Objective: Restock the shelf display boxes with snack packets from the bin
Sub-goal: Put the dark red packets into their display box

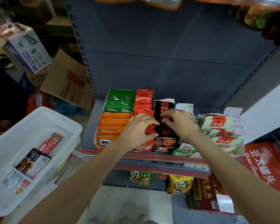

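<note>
At a grey metal shop shelf [90,126] with a red front rail, a person's 2 bare hands worked over a row of glossy black foil snack packets [164,126] standing on edge in a torn white cardboard display box [167,101]. The left hand [138,128] curled its fingers [152,122] and thumb onto the left side of the black row, where it met a file of shiny red packets [143,102]. The right hand [179,122] bent its fingers [166,121] down onto the packet tops from the right, pinching them; fingertips of both hands sat just apart above the row.

Left of the red file, crinkled green foil packets [121,101] filled the rear of a white box, with flat orange packets [113,125] packed tight in an orange carton in front. To the right stood pale cream pouches with red labels [217,126] in a leaning tray.

The translucent white plastic bin [39,126], rectangular with rounded corners, sat at lower left, well apart from the hands, and held a long red packet [51,141] and a flat black sachet printed with red food [33,162]. Brown corrugated cartons [68,81] lay slumped on the floor behind it. Puffy green and yellow crisp bags [179,185] occupied the shelf below.
</note>
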